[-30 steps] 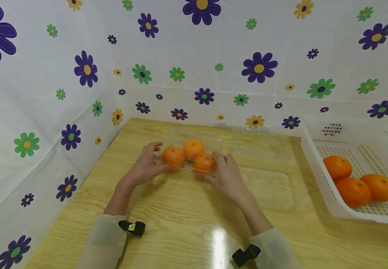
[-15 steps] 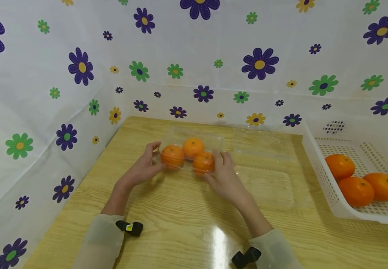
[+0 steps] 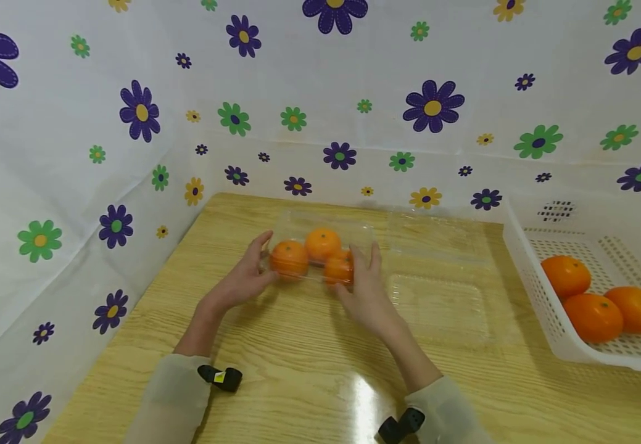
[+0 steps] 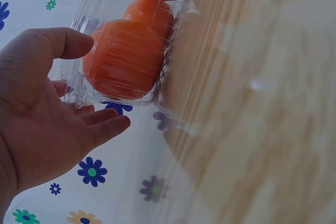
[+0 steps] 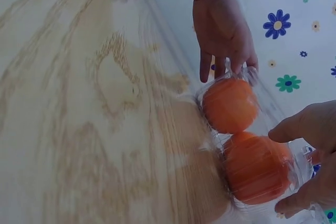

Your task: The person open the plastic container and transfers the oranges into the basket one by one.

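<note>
A clear plastic clamshell box (image 3: pixel 356 233) with three oranges inside is between my hands at the back left of the table. In it are a left orange (image 3: pixel 289 260), a middle orange (image 3: pixel 322 244) and a right orange (image 3: pixel 338 269), partly behind fingers. My left hand (image 3: pixel 242 277) grips the left end, thumb on one side, fingers on the other; the left wrist view shows its thumb against the plastic by the nearest orange (image 4: pixel 126 59). At the opposite end my right hand (image 3: pixel 372 299) holds the box, its fingers over the right orange.
A second clear plastic container (image 3: pixel 437 305) lies spread open to the right, its other half (image 3: pixel 431 234) behind. Further right, a white perforated basket (image 3: pixel 537 320) holds three oranges (image 3: pixel 592 317). Flower-print cloth (image 3: pixel 276 74) walls the table's back and left side.
The right hand's fingers have shifted slightly left and cover more of the right orange. The left hand stays at the box's left end, and the box has barely moved.
</note>
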{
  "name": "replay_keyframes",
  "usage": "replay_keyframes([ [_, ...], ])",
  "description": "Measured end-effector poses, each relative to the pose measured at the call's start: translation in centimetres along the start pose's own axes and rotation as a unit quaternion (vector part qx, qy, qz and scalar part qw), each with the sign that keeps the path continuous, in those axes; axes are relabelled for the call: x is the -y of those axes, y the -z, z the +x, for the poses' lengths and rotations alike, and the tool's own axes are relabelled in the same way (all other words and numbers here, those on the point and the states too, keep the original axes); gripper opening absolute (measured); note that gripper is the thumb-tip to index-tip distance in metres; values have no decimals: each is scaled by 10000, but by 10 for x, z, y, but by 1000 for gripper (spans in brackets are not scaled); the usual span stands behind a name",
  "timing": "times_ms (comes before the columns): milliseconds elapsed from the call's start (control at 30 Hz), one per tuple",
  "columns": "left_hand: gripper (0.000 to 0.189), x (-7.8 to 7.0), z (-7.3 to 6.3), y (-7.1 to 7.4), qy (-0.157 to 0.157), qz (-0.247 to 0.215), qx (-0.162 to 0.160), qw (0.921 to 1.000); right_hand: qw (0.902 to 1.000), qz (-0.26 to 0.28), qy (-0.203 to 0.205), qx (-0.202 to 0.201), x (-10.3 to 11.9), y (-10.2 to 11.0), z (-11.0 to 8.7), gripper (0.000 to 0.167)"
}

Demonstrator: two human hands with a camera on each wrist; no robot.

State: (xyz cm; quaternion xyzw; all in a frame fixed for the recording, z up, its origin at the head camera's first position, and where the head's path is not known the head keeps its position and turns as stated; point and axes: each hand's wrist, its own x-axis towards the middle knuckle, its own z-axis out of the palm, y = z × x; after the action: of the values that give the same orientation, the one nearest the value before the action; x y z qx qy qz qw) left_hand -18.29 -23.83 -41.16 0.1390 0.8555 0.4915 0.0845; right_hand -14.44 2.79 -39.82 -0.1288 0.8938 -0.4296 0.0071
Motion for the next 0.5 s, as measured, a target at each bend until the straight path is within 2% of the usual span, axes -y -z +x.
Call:
replay_keyframes([
  [267,83,2,0,-2,-32,-170,141,9998,9998,-32,-42,213,-2,1,1,78],
  [500,81,4,-2,0,-87,-36,297,9995,9996,-169,47,224,-3,1,2,78],
])
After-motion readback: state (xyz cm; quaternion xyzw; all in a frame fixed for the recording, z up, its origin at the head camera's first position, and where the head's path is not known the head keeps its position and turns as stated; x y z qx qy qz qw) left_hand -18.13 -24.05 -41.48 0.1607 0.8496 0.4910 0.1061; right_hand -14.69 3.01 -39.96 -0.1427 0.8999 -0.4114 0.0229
